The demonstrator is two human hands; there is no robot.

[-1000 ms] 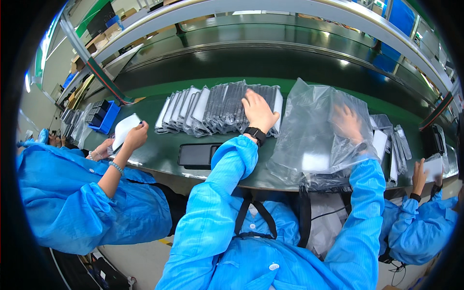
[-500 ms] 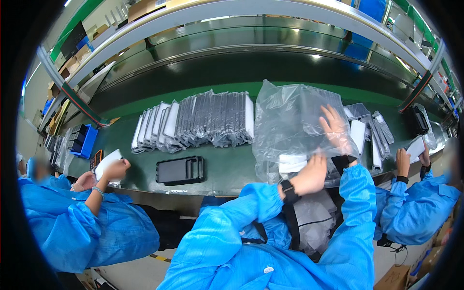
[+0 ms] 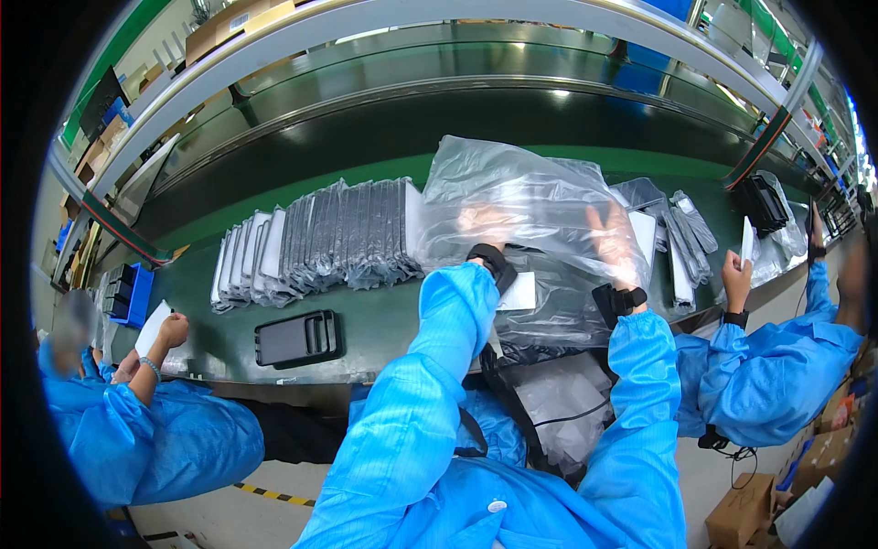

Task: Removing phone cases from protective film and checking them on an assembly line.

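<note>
Both hands sit inside the big clear plastic bag [image 3: 530, 215] on the green table [image 3: 384, 325], centre-right: left hand [image 3: 485, 227] at its 9 o'clock side, right hand [image 3: 611, 240] at 3 o'clock with fingers spread flat against the film. Left hand's fingers blur behind crinkled plastic, so can't tell its spread or grip. Bag's lower edge is hidden by both blue sleeves.

The table [image 3: 384, 325] is showing dark green. The plastic bag [image 3: 521, 201] at 12 o'clock is appearing clear with grey-white glare, both hands dimly showing through it. The row of packets [image 3: 320, 238] at 10 o'clock is alternating dark grey and white. The tray [image 3: 297, 339] at 8 o'clock is appearing black. The sleeves [image 3: 439, 366] are showing bright blue, with black wristbands [image 3: 489, 259].
</note>
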